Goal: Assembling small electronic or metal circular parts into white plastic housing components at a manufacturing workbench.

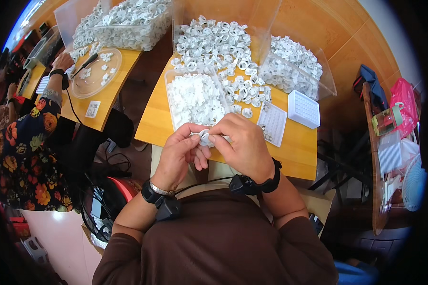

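A small white plastic part (205,137) is pinched between my two hands, just over the front edge of the wooden table. My left hand (179,151) grips it between thumb and forefinger, with the other fingers curled below. From the other side my right hand (242,145) closes thumb and fingertips on it. Right behind my hands stands a clear bin (170,102) heaped with small white pieces (197,97). Beside my right hand lies a flat white tray (274,118) with a few small metal bits along its near-left edge.
Loose white ring-shaped parts (245,90) spread over the wooden table (150,126). A full clear bin (299,78) and a stack of white trays (303,109) stand at the right. At the left, another person's hand (63,61) works by a round clear tray (118,71).
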{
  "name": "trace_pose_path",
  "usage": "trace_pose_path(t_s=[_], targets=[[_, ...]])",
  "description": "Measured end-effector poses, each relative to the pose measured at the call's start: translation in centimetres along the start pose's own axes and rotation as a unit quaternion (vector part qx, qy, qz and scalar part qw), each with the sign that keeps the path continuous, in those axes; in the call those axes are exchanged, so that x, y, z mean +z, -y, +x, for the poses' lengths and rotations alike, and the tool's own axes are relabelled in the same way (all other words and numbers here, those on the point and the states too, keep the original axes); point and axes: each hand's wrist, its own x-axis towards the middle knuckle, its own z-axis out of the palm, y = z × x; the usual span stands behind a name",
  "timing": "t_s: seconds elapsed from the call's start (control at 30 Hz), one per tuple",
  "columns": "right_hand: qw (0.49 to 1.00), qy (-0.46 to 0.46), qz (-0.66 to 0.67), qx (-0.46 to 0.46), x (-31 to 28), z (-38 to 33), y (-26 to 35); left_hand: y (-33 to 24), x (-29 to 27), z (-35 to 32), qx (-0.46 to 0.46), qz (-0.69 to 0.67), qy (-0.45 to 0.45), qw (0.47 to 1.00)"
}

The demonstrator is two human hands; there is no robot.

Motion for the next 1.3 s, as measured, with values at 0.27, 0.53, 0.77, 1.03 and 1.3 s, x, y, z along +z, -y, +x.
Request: trace_pose_path(t_s=[0.27,0.53,0.77,1.03,1.3], targets=[[0.999,0.034,-0.013,0.005,-0.2,-0.1,0.0,0.2,0.1,-0.2,-0.007,0.01,0.0,1.0],[0.995,0.003,0.067,0.079,0.6,-0.6,-0.2,0.3,0.7,-0.3,0.018,0.019,-0.006,1.0],[0.965,-0.014,0.21,0.153,1.2,-1.0,-0.4,0.1,0.6,-0.3,0.03,0.029,0.016,0.999],[0.958,-0.035,0.215,0.185,1.8,-1.3,-0.9,0.7,0.9,-0.5,0.07,0.118,0.015,0.99],[0.977,-0.045,0.148,0.145,1.8,-1.2,-0.6,1.2,0.9,-0.5,0.081,0.196,-0.003,0.977]])
